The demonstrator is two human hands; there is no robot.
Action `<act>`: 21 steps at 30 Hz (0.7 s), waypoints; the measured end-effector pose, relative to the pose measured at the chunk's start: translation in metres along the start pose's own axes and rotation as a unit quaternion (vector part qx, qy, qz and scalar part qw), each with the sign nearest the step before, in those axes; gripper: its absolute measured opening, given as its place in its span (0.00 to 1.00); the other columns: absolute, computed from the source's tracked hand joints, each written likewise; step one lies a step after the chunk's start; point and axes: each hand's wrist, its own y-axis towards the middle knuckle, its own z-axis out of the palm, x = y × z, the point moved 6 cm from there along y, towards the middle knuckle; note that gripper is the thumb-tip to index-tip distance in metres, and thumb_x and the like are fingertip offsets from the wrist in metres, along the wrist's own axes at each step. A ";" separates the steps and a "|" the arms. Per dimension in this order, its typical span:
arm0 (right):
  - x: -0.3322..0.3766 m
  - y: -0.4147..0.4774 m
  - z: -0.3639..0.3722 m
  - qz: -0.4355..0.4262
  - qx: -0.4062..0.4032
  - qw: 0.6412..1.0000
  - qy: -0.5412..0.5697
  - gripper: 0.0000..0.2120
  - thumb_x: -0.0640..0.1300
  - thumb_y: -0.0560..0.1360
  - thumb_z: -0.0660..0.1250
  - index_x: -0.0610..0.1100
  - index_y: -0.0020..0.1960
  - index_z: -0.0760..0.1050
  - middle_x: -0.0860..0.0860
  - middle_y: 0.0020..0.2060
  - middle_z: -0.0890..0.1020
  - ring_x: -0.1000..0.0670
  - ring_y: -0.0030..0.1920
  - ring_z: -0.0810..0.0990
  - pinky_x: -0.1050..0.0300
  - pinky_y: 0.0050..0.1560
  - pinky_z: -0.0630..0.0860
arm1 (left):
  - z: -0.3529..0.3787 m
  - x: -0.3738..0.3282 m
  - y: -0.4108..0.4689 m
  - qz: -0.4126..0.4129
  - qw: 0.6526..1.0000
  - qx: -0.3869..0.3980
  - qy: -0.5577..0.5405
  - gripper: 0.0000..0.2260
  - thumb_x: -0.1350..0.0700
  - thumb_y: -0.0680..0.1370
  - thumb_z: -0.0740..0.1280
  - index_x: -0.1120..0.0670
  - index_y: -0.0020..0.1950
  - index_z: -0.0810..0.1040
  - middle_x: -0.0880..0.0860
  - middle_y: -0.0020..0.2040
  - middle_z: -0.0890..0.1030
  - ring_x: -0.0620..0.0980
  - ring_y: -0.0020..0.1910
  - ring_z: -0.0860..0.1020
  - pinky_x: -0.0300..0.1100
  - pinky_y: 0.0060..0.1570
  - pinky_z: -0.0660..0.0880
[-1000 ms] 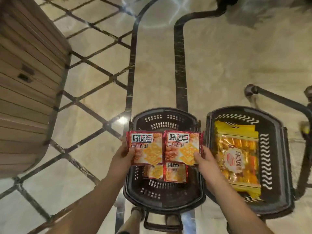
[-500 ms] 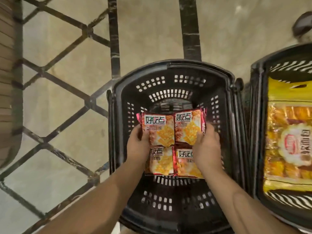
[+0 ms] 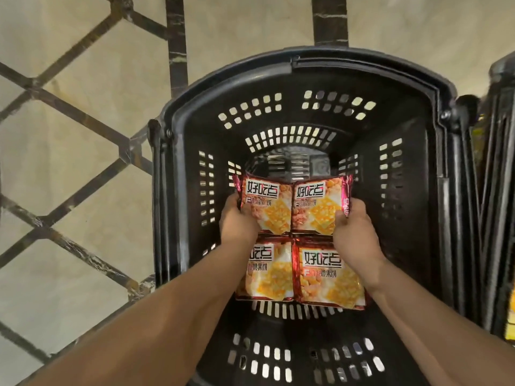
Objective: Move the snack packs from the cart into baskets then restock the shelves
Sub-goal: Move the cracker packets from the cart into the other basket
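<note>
While both hands reach down into the black basket [image 3: 306, 59], each grip is closed on the outer edge of one snack pack. The left hand [image 3: 239, 218] pinches the far-left pack [image 3: 267, 204] at its left side, and the right hand [image 3: 356, 232] pinches the far-right pack [image 3: 317, 204] at its right side. The held packs sit edge to edge between the hands, long axes running away from the person, low over the far half of the basket's bottom; whether they touch it cannot be told. Just nearer the person, the near-left pack [image 3: 264, 277] and the near-right pack [image 3: 328, 277] lie flat, partly under the wrists.

That makes four red-and-yellow packs in one basket: two held, two lying. A second basket [image 3: 498, 135] stands just beside it on the right.

Judging by this, the release should go outward, each hand being equally near its own pack.
</note>
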 end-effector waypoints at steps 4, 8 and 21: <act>-0.004 0.013 0.005 0.024 0.013 0.999 -0.030 0.07 0.43 0.85 0.56 0.51 0.61 0.65 0.46 0.54 0.79 0.45 0.51 0.81 0.50 0.45 0.78 | 0.011 -0.004 0.012 0.017 0.996 0.021 0.086 0.18 0.63 0.84 0.61 0.57 0.74 0.71 0.59 0.65 0.79 0.59 0.64 0.78 0.49 0.61 0.74; -0.005 0.019 0.012 0.039 0.036 0.994 -0.091 0.11 0.35 0.82 0.57 0.44 0.62 0.61 0.45 0.46 0.78 0.46 0.43 0.79 0.54 0.36 0.74 | 0.021 -0.001 0.015 0.015 0.985 0.040 0.164 0.23 0.65 0.81 0.63 0.60 0.75 0.65 0.61 0.63 0.79 0.60 0.61 0.79 0.49 0.60 0.77; 0.004 0.012 0.020 0.017 -0.012 0.951 -0.307 0.19 0.41 0.81 0.59 0.37 0.70 0.65 0.40 0.63 0.72 0.40 0.59 0.77 0.50 0.48 0.73 | 0.028 0.003 0.008 -0.008 0.954 0.069 0.291 0.24 0.59 0.83 0.61 0.62 0.78 0.62 0.62 0.78 0.58 0.61 0.76 0.62 0.55 0.76 0.64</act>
